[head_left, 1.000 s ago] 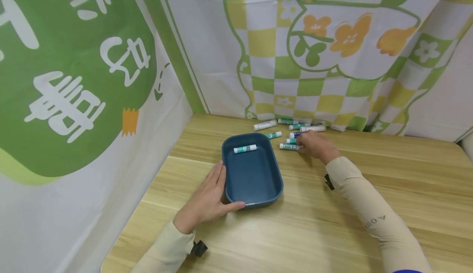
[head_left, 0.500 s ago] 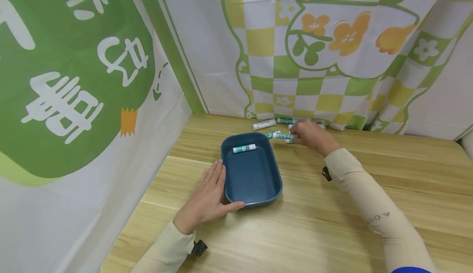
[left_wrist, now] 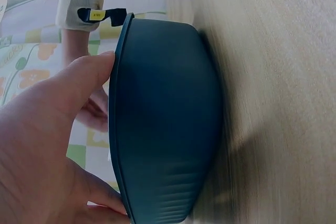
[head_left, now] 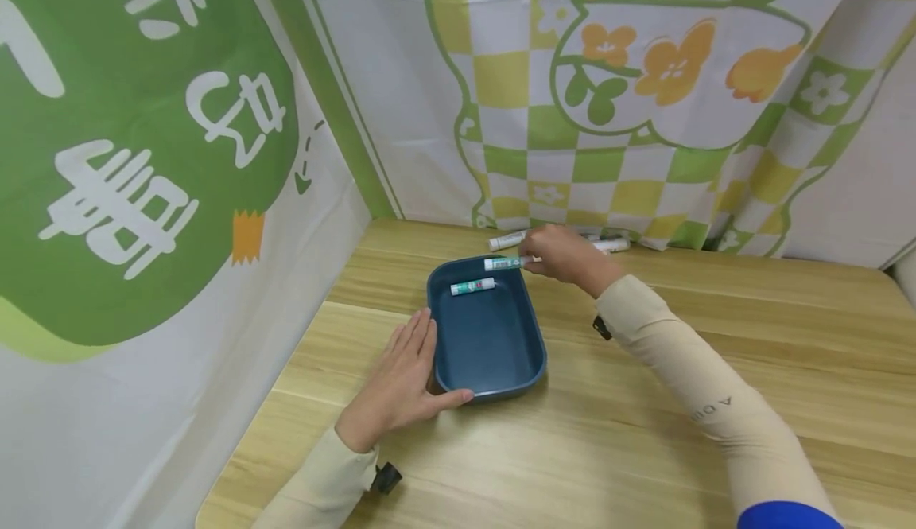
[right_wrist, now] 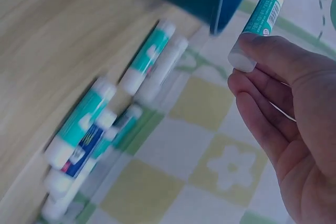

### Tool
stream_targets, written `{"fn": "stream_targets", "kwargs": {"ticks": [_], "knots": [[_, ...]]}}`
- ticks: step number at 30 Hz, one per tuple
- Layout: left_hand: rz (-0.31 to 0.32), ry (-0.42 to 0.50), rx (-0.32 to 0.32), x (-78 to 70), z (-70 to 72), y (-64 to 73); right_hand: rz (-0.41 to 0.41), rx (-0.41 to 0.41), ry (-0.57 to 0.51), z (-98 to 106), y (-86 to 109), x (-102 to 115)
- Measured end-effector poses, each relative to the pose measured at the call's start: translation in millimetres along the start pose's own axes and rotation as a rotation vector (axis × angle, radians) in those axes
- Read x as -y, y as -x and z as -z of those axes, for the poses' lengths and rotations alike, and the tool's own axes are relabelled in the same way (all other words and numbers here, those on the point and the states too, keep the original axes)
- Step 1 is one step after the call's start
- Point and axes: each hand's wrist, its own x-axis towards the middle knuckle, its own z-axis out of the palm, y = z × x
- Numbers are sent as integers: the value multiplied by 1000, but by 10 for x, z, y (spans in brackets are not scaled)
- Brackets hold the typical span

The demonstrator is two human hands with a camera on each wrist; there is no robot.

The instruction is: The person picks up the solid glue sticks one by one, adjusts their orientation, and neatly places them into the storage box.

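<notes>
A dark blue rectangular tub stands on the wooden table, with a teal-and-white glue stick lying inside near its far end. My left hand rests against the tub's left near corner, fingers straight along the side and thumb on the near rim. The left wrist view shows the tub's outer wall under that hand. Between thumb and fingers, my right hand pinches another glue stick by one end. Its other end reaches over the tub's far rim.
Several more glue sticks lie by the back edge, including a teal one and one with a blue label. A white tube lies behind the tub. A patterned curtain hangs along the table's back; a green-and-white sheet covers the left.
My right hand has picked up a glue stick from the group and carried it left to the tub's far rim. The left hand and tub have stayed in place.
</notes>
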Motion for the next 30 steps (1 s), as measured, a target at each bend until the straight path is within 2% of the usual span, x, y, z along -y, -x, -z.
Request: {"fn": "stream_targets", "kwargs": {"ticks": [5, 13, 16, 20, 25, 30], "knots": [[4, 16, 12, 19, 0, 0, 31, 72, 5, -82, -161, 174], [-10, 3, 10, 28, 8, 0, 72, 115, 52, -306, -311, 318], [-11, 6, 13, 25, 10, 2, 87, 131, 100, -391, -334, 346], [-8, 12, 11, 26, 4, -4, 68, 162, 139, -470, -356, 366], [-4, 11, 12, 28, 8, 0, 41, 193, 133, -539, -391, 365], [-3, 11, 13, 37, 9, 7, 22, 191, 148, -610, -425, 365]]}}
